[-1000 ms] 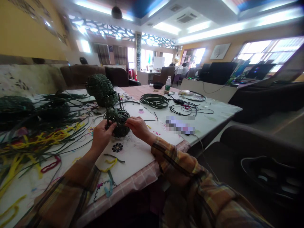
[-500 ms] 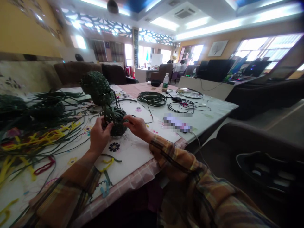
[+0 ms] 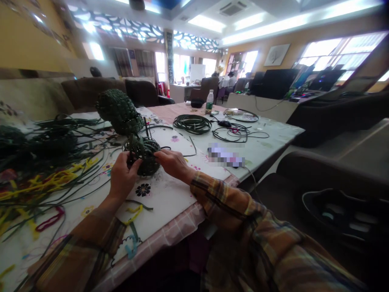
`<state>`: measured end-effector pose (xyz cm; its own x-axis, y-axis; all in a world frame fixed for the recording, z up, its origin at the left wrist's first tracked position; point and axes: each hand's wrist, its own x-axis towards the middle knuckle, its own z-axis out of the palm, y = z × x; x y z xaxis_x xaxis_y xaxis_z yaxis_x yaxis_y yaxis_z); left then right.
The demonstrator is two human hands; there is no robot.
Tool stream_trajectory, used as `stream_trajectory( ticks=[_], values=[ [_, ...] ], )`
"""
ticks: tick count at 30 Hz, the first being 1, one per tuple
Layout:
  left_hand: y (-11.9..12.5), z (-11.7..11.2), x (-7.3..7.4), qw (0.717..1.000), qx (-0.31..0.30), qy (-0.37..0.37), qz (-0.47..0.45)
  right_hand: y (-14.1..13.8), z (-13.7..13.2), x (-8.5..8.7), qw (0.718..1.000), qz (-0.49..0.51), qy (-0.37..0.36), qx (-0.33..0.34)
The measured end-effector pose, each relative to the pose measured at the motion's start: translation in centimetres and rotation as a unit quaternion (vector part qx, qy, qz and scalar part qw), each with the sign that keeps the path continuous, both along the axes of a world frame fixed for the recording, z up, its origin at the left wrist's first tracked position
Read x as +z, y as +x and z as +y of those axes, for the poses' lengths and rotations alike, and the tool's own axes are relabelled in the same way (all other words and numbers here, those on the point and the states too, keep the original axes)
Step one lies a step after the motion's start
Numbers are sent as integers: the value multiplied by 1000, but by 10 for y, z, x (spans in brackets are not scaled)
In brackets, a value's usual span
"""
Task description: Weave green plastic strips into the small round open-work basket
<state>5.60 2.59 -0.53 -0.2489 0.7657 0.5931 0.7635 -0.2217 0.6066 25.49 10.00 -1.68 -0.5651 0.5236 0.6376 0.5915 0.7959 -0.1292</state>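
A small round woven piece of dark green strips (image 3: 148, 162) rests on the table between my hands, its upper part an open lattice of looped strips. My left hand (image 3: 123, 172) is closed on its left side, thumb in front and fingers partly hidden behind. At the right side my right hand (image 3: 172, 162) pinches the rim or a strip there; which of the two is too small to tell. Just behind stands a larger, tightly woven green form (image 3: 117, 109), leaning to the left and seemingly joined to the small piece.
Green strips and yellow strips (image 3: 60, 176) lie heaped at the left. Farther back are a coil of green strip (image 3: 193, 124), a plastic bottle (image 3: 209, 102) and a black mouse (image 3: 224, 124). A blurred-out phone-like object (image 3: 226, 155) with a cable lies right of my hands.
The whole view has shifted slightly, so the table things sit a little farther left. Both hands keep their hold on the small woven piece, with little change in the fingers.
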Motion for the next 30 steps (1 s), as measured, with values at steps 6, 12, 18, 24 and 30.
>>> stream_trajectory(
  ticks=[6, 12, 18, 24, 30],
  values=[
    [1, 0, 1, 1000, 11, 3, -1, 0, 2, -7, 1000, 8, 12, 23],
    [3, -4, -2, 998, 1, 55, 8, -4, -3, -10, 998, 57, -7, 23],
    [12, -16, 7, 994, 18, 91, 53, -11, -8, -7, 996, 78, -26, 29],
    [22, -16, 6, 998, 30, 36, 44, -12, -7, -4, 996, 80, -34, 37],
    [21, -11, 14, 999, -15, -33, -34, -7, -4, -3, 998, 41, -4, 54]
  ],
)
